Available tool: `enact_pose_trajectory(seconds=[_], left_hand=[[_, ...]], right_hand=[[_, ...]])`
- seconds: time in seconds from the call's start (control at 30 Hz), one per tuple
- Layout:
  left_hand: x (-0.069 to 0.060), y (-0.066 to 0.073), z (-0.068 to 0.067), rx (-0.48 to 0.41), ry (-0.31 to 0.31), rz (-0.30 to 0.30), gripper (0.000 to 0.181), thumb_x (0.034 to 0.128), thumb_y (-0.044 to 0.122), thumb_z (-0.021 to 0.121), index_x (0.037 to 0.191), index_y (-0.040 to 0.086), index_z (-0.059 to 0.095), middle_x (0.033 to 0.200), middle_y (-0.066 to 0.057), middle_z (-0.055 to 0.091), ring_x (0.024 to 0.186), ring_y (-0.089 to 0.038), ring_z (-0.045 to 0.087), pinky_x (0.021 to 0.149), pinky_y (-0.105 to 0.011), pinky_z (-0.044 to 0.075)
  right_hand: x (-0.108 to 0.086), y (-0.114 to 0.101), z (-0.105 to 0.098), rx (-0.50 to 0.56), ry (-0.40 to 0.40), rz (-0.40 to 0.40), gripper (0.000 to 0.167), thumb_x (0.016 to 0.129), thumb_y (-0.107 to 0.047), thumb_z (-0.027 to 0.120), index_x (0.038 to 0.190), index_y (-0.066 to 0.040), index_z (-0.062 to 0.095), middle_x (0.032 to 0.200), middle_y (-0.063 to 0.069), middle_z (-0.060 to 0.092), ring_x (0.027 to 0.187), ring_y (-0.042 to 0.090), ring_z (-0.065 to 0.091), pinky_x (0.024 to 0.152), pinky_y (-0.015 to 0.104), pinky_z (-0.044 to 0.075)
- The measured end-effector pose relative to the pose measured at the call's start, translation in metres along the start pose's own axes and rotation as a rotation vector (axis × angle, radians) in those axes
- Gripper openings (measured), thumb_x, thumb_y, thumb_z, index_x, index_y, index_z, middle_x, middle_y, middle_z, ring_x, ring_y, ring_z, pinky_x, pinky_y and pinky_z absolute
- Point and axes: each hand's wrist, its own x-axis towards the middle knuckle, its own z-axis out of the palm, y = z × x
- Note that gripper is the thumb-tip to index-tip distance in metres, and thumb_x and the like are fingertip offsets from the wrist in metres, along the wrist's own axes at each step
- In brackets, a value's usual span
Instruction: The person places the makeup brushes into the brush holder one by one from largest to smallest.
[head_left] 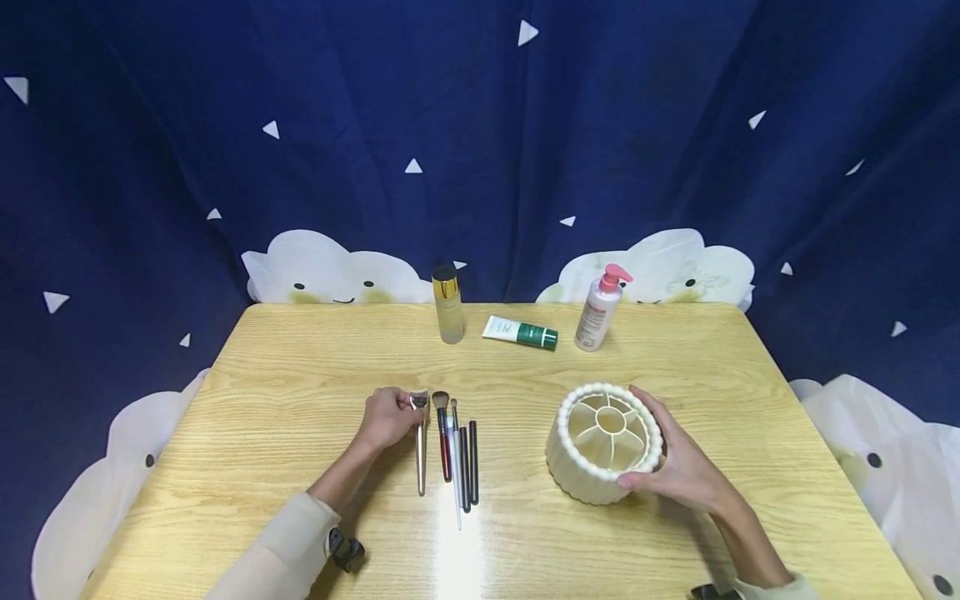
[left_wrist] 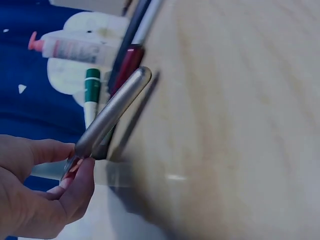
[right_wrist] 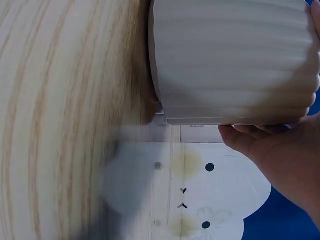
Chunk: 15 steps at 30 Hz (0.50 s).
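A slim metallic tool point(head_left: 421, 458) with a silvery head lies at the left of a row of brushes and pencils. My left hand point(head_left: 386, 418) pinches it near the head between thumb and fingers; in the left wrist view its handle point(left_wrist: 112, 112) points away from the hand point(left_wrist: 45, 185). On the right stands a cream ribbed round holder point(head_left: 581, 471), with inner dividers and a beaded rim. My right hand point(head_left: 686, 467) grips its right side, thumb at the near rim and fingers behind. The right wrist view shows its ribbed wall point(right_wrist: 235, 60) against the hand point(right_wrist: 285, 155).
Right of the metallic tool lie a dark-haired brush point(head_left: 442, 433), a pale thin brush point(head_left: 456, 479) and dark pencils point(head_left: 474, 467). Along the back are a gold-collared bottle point(head_left: 450, 317), a green and white tube point(head_left: 517, 332) and a pink pump bottle point(head_left: 596, 317) on the wooden table point(head_left: 300, 358).
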Motion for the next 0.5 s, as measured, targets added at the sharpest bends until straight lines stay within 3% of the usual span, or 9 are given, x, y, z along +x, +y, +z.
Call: enact_pose_trajectory(seconds=[0.07,0.3,0.4,0.5], left_hand=[[0.002,0.004,-0.003,-0.046,-0.011,0.001,0.01,0.0769,-0.001,0.07,0.08,-0.006,0.061,0.068,-0.009,0.062,0.058,-0.022,0.065,0.057,-0.032,0.058],[0.006,0.027,-0.011,-0.06,-0.028,0.053,0.014,0.081,0.007,0.069,0.086,-0.004,0.061,0.072,-0.009,0.063,0.064,-0.033,0.065,0.051,-0.029,0.05],[0.006,0.04,-0.011,-0.141,-0.063,0.083,0.015,0.0829,0.004,0.067,0.092,-0.007,0.061,0.077,-0.012,0.064,0.067,-0.03,0.065,0.06,-0.035,0.057],[0.006,0.055,-0.009,-0.209,-0.084,0.119,0.016,0.0841,0.003,0.065,0.094,-0.008,0.061,0.08,-0.014,0.065,0.068,-0.02,0.063,0.063,-0.033,0.058]], right_hand=[[0.0,0.0,0.001,-0.004,0.003,0.006,0.12,0.055,-0.009,0.089,0.151,-0.016,0.017,0.142,0.017,0.04,0.117,-0.008,0.042,0.095,0.01,0.036],[-0.001,-0.004,0.0,-0.039,0.005,0.022,0.118,0.058,-0.013,0.089,0.151,-0.018,0.016,0.145,0.016,0.038,0.119,-0.011,0.037,0.096,0.006,0.03],[-0.001,-0.004,-0.001,-0.049,0.0,0.024,0.117,0.059,-0.014,0.088,0.151,-0.017,0.016,0.146,0.016,0.037,0.121,-0.011,0.035,0.096,0.004,0.027],[0.0,-0.004,0.0,-0.057,-0.004,0.022,0.117,0.059,-0.014,0.088,0.151,-0.016,0.016,0.147,0.015,0.037,0.122,-0.01,0.034,0.096,0.005,0.026]])
